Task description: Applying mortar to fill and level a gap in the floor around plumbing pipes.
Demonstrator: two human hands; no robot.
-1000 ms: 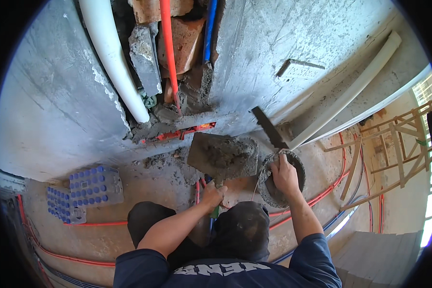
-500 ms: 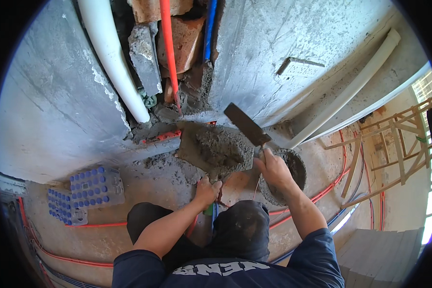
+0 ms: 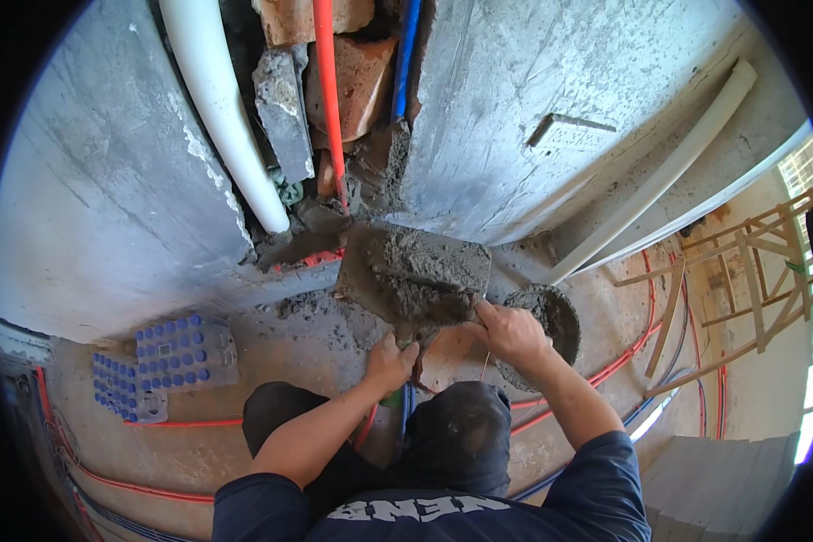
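Mortar, grey and wet, lies heaped on a flat hawk board held just above and ahead of both hands, close under the open chase in the wall. The left hand is closed around something beneath the board, most likely its handle, though the grip itself is hidden. The right hand is curled shut at the board's near right corner, touching the heap; it seems to hold a trowel pressed into the mortar, but the blade is buried or hidden and I cannot tell for sure.

Just beyond the right hand sits a round bucket with more grey mix in it. Up past the board, the wall chase remains mostly open: a red pipe and a blue pipe run down it, with bare brick and broken chunks showing around them. A white pipe leans on the wall further to the left of the hands. Some mortar is smeared at the foot of the chase, near the board's far edge.

By my judgement the filling is at an early stage: the board is loaded and raised to the gap, a little mix sits at the bottom, and nearly the whole chase above is not yet packed.
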